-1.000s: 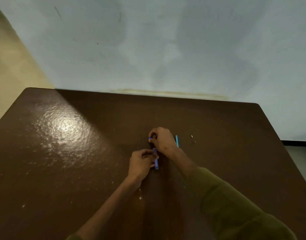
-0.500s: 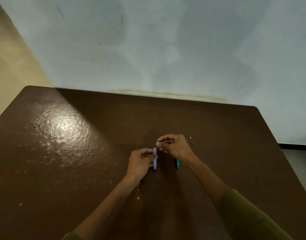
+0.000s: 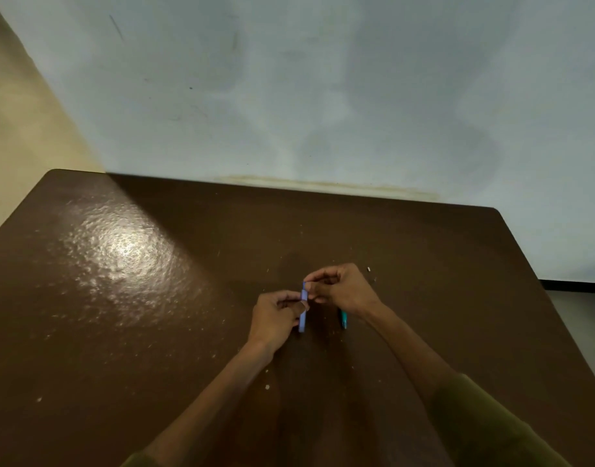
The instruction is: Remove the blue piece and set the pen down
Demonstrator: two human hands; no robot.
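Fingers of the left hand (image 3: 276, 316) curl round a slim blue plastic stick (image 3: 303, 310), held upright just above the dark brown table (image 3: 121, 332). The right hand (image 3: 340, 288) pinches its top end. A teal pen (image 3: 343, 320) lies just beside the right wrist.

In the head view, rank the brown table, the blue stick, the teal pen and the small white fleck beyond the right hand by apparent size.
1. Brown table.
2. Blue stick, held in both hands.
3. Teal pen, though the right hand hides most of it, so its rank against the stick is unsure.
4. White fleck.
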